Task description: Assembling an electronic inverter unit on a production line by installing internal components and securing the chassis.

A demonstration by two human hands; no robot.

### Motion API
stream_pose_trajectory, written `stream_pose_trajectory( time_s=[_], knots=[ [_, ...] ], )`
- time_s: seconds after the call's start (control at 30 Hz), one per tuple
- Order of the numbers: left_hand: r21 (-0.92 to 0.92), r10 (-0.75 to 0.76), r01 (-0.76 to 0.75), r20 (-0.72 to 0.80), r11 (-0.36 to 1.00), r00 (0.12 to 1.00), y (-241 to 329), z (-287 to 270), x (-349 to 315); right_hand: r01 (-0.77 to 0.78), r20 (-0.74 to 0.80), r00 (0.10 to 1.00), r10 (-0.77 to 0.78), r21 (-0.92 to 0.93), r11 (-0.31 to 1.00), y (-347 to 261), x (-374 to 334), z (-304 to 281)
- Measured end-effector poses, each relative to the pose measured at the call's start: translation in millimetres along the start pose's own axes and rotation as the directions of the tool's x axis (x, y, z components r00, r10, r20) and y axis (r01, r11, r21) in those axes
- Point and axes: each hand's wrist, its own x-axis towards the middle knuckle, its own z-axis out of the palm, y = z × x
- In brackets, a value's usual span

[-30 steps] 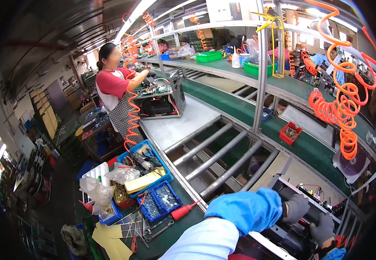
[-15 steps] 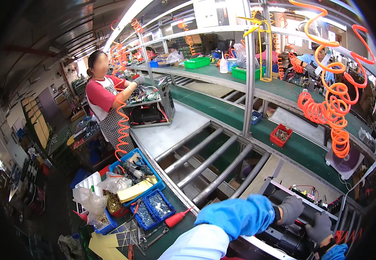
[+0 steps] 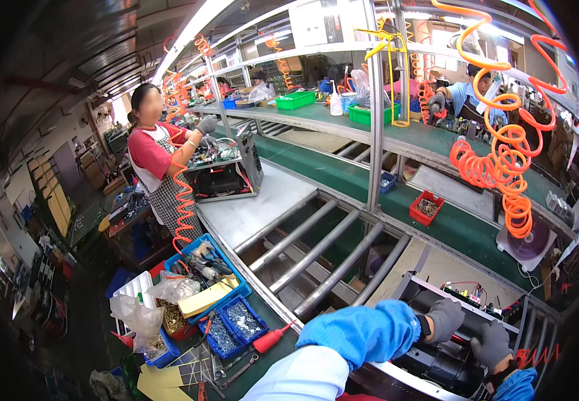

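Observation:
A black metal machine chassis [image 3: 430, 291] with a dark cylindrical part inside lies at the lower right, on the roller line. Grey-gloved, my left hand [image 3: 445, 319] is closed over the chassis's long inner bar. My right hand [image 3: 491, 343], in a matching glove, curls around the same bar further right, its thumb toward the left. The undersides of the fingers are hidden on both hands. Just beyond them, a circuit board [image 3: 470, 293] with coloured wires sits along the chassis's far side. A blue sleeve [image 3: 363, 332] covers my left forearm.
Metal rollers [image 3: 313, 247] run left of the chassis. Blue bins of screws [image 3: 243, 319], a red-handled tool [image 3: 273, 336] and wrenches [image 3: 241, 371] lie near left. A co-worker [image 3: 159, 157] stands by another open unit [image 3: 223, 177]. Orange coiled hoses [image 3: 503, 157] hang at right.
The view has shifted slightly. My hands stay on the chassis bar with little movement. The co-worker at left has raised a gloved hand; the person at far right now leans over the bench.

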Motion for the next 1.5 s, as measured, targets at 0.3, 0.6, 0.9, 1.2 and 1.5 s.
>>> stream_pose_trajectory(
  time_s=[0.3,0.6,0.9,1.2,1.5],
  knots=[
    [-0.013,0.388,-0.388,-0.003,0.921,0.922,-31.5,0.1,-3.1,-0.276,0.034,0.959,0.281,-0.107,0.955,-15.4,7.6,22.7],
    [-0.072,-0.294,0.301,0.094,0.951,0.951,4.7,5.8,15.1,0.363,0.072,0.929,-0.362,-0.006,0.932,19.0,1.8,-3.2],
    [-0.087,0.177,-0.181,-0.051,0.98,0.983,-24.3,3.2,-0.9,-0.182,-0.035,0.983,0.18,-0.079,0.98,-17.3,-3.6,9.5],
    [-0.085,0.331,-0.33,-0.004,0.94,0.944,-34.8,-2.5,-2.2,0.099,0.008,0.995,-0.099,-0.07,0.993,-8.4,8.2,9.8],
    [-0.182,-0.26,0.265,0.049,0.947,0.964,-3.3,-1.2,-1.2,0.408,0.138,0.907,-0.397,-0.068,0.91,6.2,3.3,-21.9]
  ],
)
